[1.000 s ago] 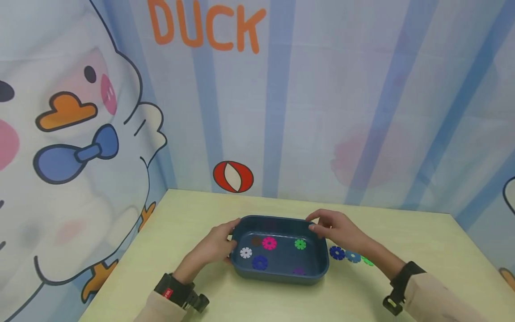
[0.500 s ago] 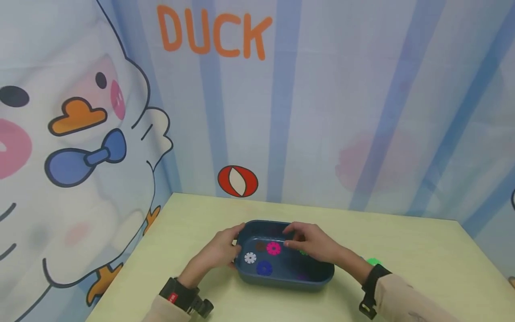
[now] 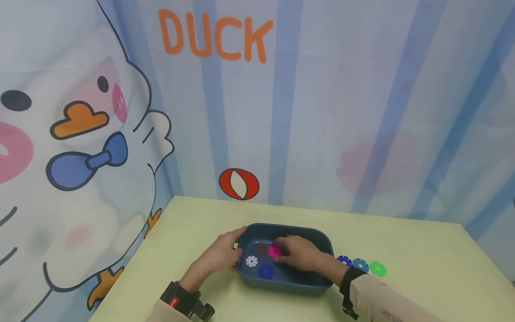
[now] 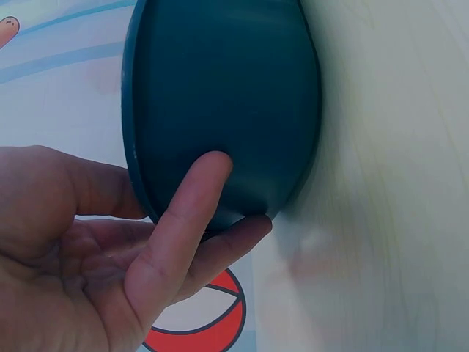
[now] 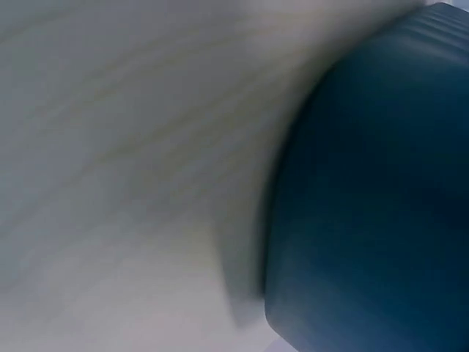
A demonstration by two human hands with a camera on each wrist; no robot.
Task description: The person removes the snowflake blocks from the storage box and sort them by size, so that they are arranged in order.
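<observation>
At lower centre of the head view, the left hand (image 3: 222, 252) pinches the left end of a dark tray (image 3: 285, 286) in its grip. The right hand (image 3: 299, 253) reaches inside, fingertips at a pink disc (image 3: 274, 251); whether that grip pinches it, I cannot tell. White (image 3: 251, 261), brown (image 3: 262, 249) and blue discs (image 3: 266, 271) lie left of it; three more discs (image 3: 360, 265) lie on the tabletop (image 3: 422, 250), lower right.
</observation>
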